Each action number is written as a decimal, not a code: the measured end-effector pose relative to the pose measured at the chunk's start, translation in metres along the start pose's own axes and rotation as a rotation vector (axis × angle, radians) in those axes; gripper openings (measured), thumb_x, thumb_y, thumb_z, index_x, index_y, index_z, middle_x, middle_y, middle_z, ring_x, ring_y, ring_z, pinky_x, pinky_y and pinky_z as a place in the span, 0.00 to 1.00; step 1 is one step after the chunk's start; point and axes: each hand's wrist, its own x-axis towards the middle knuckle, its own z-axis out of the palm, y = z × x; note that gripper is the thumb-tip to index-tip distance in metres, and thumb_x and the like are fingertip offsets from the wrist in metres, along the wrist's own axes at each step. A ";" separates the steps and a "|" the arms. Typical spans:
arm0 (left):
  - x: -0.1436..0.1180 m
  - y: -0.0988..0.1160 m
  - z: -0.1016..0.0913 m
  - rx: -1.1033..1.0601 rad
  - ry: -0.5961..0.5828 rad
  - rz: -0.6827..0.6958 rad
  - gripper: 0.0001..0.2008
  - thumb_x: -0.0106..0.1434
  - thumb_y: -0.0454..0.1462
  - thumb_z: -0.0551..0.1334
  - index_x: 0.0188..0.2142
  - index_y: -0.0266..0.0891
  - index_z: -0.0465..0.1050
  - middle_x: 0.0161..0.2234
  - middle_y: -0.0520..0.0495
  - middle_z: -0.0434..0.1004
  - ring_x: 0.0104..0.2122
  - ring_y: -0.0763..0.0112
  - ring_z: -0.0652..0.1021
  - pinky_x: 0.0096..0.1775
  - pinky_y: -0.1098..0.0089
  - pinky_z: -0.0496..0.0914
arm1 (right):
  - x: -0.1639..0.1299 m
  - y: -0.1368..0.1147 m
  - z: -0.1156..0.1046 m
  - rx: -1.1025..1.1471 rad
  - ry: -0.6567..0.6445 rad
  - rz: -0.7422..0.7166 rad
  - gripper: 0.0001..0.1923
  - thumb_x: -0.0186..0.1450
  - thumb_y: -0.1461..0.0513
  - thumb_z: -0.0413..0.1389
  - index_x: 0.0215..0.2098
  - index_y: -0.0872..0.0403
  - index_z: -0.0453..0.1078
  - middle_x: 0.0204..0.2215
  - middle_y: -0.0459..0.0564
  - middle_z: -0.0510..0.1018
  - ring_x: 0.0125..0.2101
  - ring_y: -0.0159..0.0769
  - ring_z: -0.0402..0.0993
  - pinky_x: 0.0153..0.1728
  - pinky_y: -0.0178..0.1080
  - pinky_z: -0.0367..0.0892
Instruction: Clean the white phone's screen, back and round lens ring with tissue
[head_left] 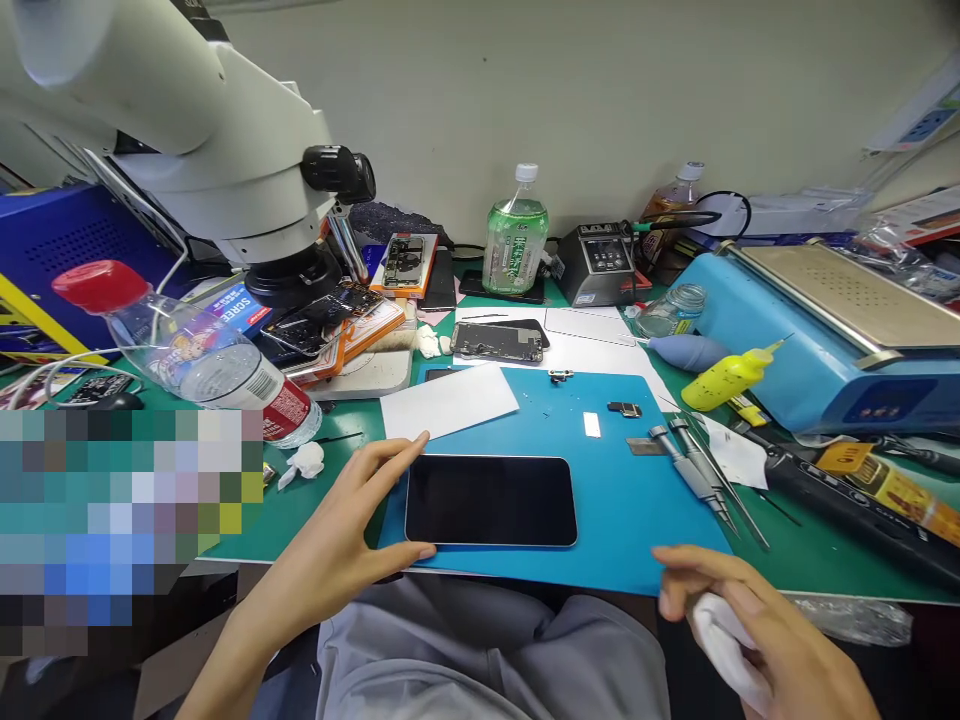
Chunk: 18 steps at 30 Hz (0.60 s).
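Black glass faces up on the phone (pixel 491 500), which lies flat on the blue mat (pixel 607 510) just below the centre of the frame. From where I stand its screen sits in the frame with no gap showing, so I'd judge this one to be closed up. The display is dark; whether it works, I can't tell.

The left hand (pixel 349 520) straddles the phone's left end, thumb and fingers spread, the thumb by the lower edge and a fingertip just past the upper one. I can't be sure how firmly either touches. At lower right, the right hand (pixel 757 610) curls its fingers around a white wad (pixel 727 645), well apart from the glass, so nothing is being rubbed at this moment.

Above the phone lies a white card (pixel 450 402); to its right, a small part (pixel 626 409) sits loose on the mat. Whether it belongs to this phone, or what remains to be done, I can't say. Farther up lies a bare panel (pixel 499 342).

The phone's back is hidden. Blocky blur covers the counter (pixel 300 510) at lower left, the microscope (pixel 225 170) is cut off at upper left, and the wad is partly masked by the fingers.
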 end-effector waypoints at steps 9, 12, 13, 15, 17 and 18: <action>-0.001 -0.004 0.001 -0.038 0.003 0.047 0.43 0.71 0.43 0.69 0.75 0.74 0.46 0.72 0.55 0.56 0.73 0.60 0.60 0.73 0.57 0.58 | 0.023 -0.038 0.017 -0.541 -0.187 -0.502 0.28 0.73 0.46 0.59 0.70 0.36 0.67 0.47 0.47 0.86 0.28 0.35 0.84 0.20 0.30 0.74; 0.000 -0.003 0.000 -0.046 0.018 0.046 0.44 0.71 0.43 0.69 0.76 0.72 0.46 0.73 0.54 0.57 0.72 0.59 0.62 0.72 0.58 0.60 | 0.037 -0.041 0.026 -0.676 -0.230 -0.644 0.37 0.72 0.44 0.59 0.76 0.38 0.57 0.60 0.52 0.81 0.40 0.42 0.89 0.26 0.32 0.79; 0.000 -0.003 0.000 -0.051 0.023 0.044 0.44 0.70 0.43 0.70 0.76 0.71 0.46 0.73 0.54 0.58 0.71 0.59 0.64 0.71 0.58 0.61 | 0.042 -0.041 0.029 -0.707 -0.247 -0.669 0.39 0.72 0.43 0.59 0.77 0.38 0.56 0.64 0.53 0.79 0.42 0.43 0.89 0.28 0.33 0.80; 0.000 -0.002 0.000 -0.061 0.032 0.044 0.46 0.69 0.42 0.71 0.75 0.72 0.46 0.72 0.54 0.59 0.68 0.59 0.66 0.70 0.58 0.63 | 0.051 -0.040 0.034 -0.732 -0.280 -0.714 0.40 0.72 0.43 0.58 0.78 0.39 0.54 0.68 0.53 0.75 0.46 0.45 0.88 0.29 0.33 0.81; 0.000 -0.001 -0.001 -0.073 0.034 0.043 0.48 0.68 0.41 0.72 0.75 0.73 0.45 0.71 0.55 0.60 0.66 0.60 0.68 0.69 0.58 0.64 | 0.058 -0.039 0.036 -0.730 -0.317 -0.744 0.41 0.73 0.43 0.57 0.78 0.40 0.52 0.70 0.53 0.73 0.49 0.46 0.88 0.30 0.33 0.81; 0.000 0.000 -0.001 -0.079 0.035 0.047 0.49 0.68 0.41 0.72 0.75 0.74 0.44 0.71 0.55 0.61 0.64 0.61 0.70 0.68 0.58 0.64 | 0.060 -0.038 0.037 -0.726 -0.327 -0.760 0.41 0.73 0.42 0.56 0.79 0.40 0.51 0.70 0.53 0.72 0.50 0.46 0.87 0.31 0.33 0.82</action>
